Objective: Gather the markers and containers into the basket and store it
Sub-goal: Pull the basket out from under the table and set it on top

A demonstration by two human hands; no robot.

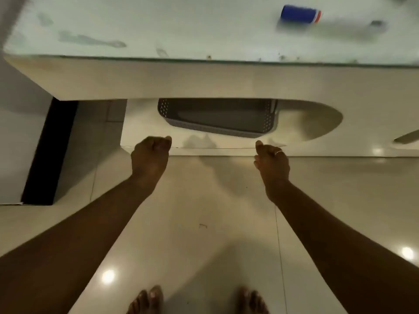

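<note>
**Basket on the lower shelf, both hands empty in front of it**

The basket (217, 118) lay on the lower shelf (140, 123) under the table (204, 80). Its far part was hidden behind the thick front edge of the table, so only the near part was visible. It was close to the shelf's front edge and nearer to the left end of the shelf than to the rounded right end.

Both hands were just in front of the basket, over the front edge of the shelf, and did not touch it. The left hand (150, 156) was before the basket's left corner, with the fingers curled in loosely and holding nothing. The right hand (272, 164) was before the right corner, half open with the fingers bent, also empty. It had a ring (279, 152) on one finger. The basket was between the two hands and a little beyond them.

The long axis of the basket ran left to right, almost along the front edge of the shelf, with the right end a bit nearer to this edge. The opening faced up.

The basket was grey, rectangular with rounded corners, and its walls had many small holes. I could not tell what was inside because the interior was dark and blurred.

On the table top, near the far right corner, lay a blue container (299, 14) with a red and white end, on its side. Bare feet (147, 300) stood on the glossy floor (204, 223).
</note>
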